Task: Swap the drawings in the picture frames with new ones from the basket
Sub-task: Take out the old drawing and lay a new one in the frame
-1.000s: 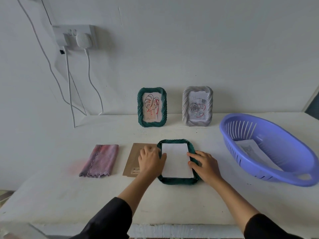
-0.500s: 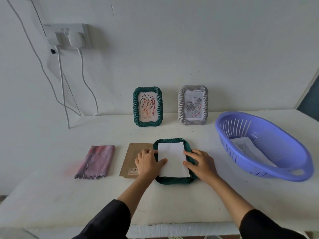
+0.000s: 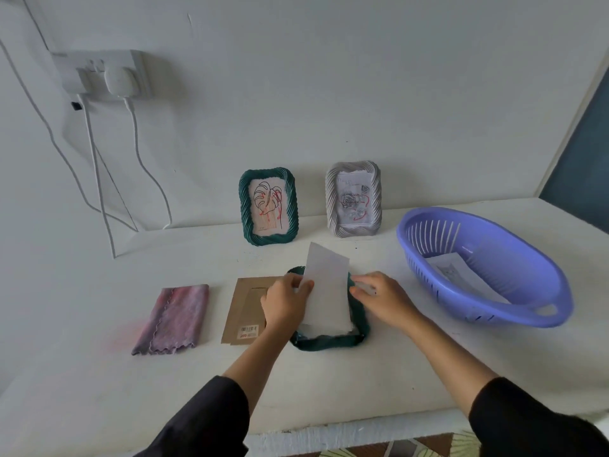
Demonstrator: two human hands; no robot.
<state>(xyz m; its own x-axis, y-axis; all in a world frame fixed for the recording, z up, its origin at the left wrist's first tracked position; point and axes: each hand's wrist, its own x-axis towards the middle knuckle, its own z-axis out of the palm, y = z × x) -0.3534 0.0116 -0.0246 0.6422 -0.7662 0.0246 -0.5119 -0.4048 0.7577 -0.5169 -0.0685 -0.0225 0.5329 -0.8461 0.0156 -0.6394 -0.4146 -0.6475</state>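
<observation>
A dark green frame (image 3: 329, 341) lies face down on the white table (image 3: 329, 384). My left hand (image 3: 285, 303) pinches the left edge of a white sheet (image 3: 326, 288) and tilts it up out of the frame, far end raised. My right hand (image 3: 382, 300) rests on the frame's right rim, fingers spread. Its brown cardboard backing (image 3: 245, 308) lies just to the left. Against the wall stand a green frame (image 3: 268, 206) with a leaf drawing and a grey frame (image 3: 354, 199) with a rose drawing. The purple basket (image 3: 514, 311) at right holds a drawing (image 3: 454, 270).
A folded pink-purple cloth (image 3: 174, 319) lies left of the backing. A wall socket (image 3: 105, 75) with white cables hangs at the upper left. The table's front edge (image 3: 329, 433) runs just below my forearms.
The white sheet lay flat in the face-down frame; my left hand has gripped its edge and lifted it up at an angle. My right hand stayed on the frame's right side.
</observation>
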